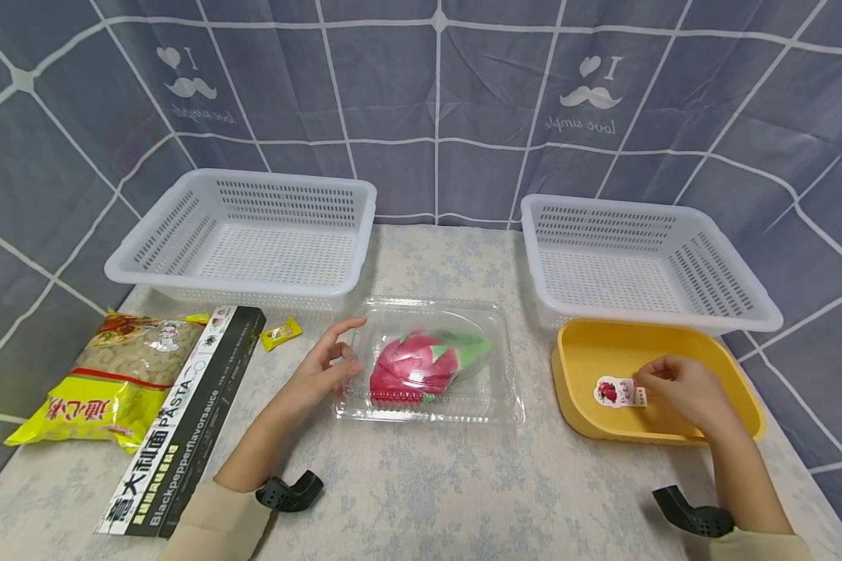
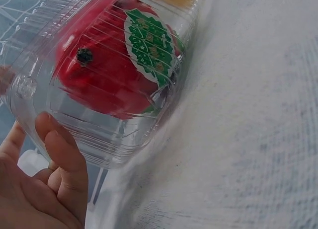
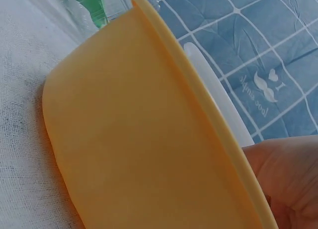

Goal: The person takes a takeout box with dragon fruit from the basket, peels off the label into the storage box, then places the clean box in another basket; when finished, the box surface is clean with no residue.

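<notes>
A clear plastic clamshell box [image 1: 487,389] sits on the table with a red and green dragon fruit [image 1: 414,362] inside. The fruit bears a green leaf-shaped sticker [image 2: 151,47] in the left wrist view. My left hand [image 1: 323,374] is at the box's left edge, thumb and index finger spread apart, fingertips right at its side. Over the yellow basin [image 1: 568,382], my right hand [image 1: 688,389] pinches the right end of a small white label [image 1: 613,392] printed with a red fruit. The basin's wall hides those right fingertips in the right wrist view.
Two white perforated baskets stand at the back, one left [image 1: 238,292] and one right [image 1: 652,312], the latter just behind the basin. At left lie a yellow bag of pasta [image 1: 112,374], a long black-and-white pasta box [image 1: 189,421] and a small yellow packet [image 1: 281,333].
</notes>
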Demonstrator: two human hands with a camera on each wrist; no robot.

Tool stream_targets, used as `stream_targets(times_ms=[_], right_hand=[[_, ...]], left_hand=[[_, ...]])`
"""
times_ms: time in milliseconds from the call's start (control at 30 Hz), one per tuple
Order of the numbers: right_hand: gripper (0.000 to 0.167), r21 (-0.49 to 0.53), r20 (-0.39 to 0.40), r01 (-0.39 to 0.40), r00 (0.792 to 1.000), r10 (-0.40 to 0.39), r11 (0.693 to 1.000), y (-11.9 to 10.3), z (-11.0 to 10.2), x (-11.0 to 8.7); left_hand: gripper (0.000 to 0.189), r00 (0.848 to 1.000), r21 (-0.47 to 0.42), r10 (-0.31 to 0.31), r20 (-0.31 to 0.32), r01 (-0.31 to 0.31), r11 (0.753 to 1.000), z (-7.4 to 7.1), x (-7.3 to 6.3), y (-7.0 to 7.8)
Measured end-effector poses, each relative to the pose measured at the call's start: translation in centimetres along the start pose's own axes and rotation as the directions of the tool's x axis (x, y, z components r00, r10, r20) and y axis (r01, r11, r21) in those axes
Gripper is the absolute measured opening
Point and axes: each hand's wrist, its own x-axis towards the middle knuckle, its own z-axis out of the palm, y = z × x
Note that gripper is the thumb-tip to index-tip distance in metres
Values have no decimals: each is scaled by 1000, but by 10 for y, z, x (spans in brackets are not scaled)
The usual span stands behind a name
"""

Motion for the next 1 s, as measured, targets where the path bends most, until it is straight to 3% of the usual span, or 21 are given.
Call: stream_targets(times_ms=[233,533,833,1000], right_hand=[[46,-38,0,7,1000,-7,999,-4,0,0],[56,-23,11,-16,1000,16,1000,-3,-1,0],[53,37,-119,-7,993,11,999,-1,-8,-1],[52,31,-153,-5,988,9,1000,-1,-17,0]], left_hand=[[58,1000,-6,10,-1,-10,1000,-1,1,-1],[63,998,-32,16,61,-14,999,-1,1,-1],[61,998,-35,-42,48,44,998,-1,0,1],[55,998,-33,-36,58,38,999,-2,1,2]])
